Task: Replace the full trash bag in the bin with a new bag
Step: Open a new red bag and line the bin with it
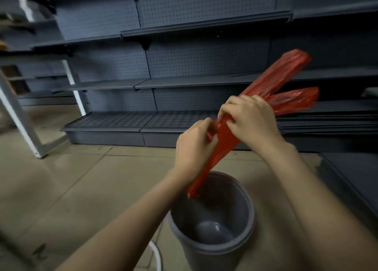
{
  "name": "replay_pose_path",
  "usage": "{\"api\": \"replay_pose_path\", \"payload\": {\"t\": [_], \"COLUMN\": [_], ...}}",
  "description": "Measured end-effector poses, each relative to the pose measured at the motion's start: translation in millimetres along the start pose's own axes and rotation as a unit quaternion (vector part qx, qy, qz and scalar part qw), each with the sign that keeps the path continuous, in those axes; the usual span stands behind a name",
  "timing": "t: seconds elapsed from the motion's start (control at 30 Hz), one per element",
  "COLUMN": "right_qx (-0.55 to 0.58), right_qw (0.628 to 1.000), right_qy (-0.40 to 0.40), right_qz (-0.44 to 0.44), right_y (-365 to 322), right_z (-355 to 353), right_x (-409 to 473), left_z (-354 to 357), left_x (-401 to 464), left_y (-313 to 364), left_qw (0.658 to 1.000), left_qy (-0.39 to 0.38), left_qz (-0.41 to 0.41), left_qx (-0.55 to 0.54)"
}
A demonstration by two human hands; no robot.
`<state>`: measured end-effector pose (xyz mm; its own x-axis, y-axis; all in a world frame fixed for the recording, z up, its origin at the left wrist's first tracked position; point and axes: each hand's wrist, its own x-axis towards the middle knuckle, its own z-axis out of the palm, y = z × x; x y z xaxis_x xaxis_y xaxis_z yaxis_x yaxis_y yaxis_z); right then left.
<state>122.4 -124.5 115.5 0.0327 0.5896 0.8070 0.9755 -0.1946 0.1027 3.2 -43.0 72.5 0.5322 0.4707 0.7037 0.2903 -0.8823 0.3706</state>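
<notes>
Both hands pinched on the folded red bag point(263, 86), held above the grey bin point(212, 225) at 6 o'clock (bin looks bare inside). Left hand point(194, 146) grips the mid fold, right hand point(247, 121) just above it; handles point to 2 o'clock. Thin film: weightless, limp, clingy. Rub layers apart at the mouth.

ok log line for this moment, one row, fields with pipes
step: opening new bag | left hand: shut on red bag | right hand: shut on red bag | grey bin: unlined, below hands
</notes>
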Motion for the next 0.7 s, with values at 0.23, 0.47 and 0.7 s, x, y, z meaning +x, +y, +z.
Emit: {"api": "replay_pose_path", "payload": {"t": [0.23, 0.47, 0.7], "right_qx": [-0.012, -0.054, -0.082], "right_qw": [0.991, 0.968, 0.951], "right_qy": [-0.085, -0.174, -0.238], "right_qz": [-0.1, -0.174, -0.18], "right_y": [-35, -23, -6], "right_z": [66, 99, 52], "right_x": [-19, -45, -27], "left_z": [21, 60, 77], "left_x": [-43, -66, -54], "left_y": [-57, -74, -29], "left_qw": [0.996, 0.989, 0.968], "left_qy": [-0.047, -0.1, -0.083], "left_qz": [-0.071, -0.089, -0.144], "left_qx": [-0.021, -0.064, -0.187]}}
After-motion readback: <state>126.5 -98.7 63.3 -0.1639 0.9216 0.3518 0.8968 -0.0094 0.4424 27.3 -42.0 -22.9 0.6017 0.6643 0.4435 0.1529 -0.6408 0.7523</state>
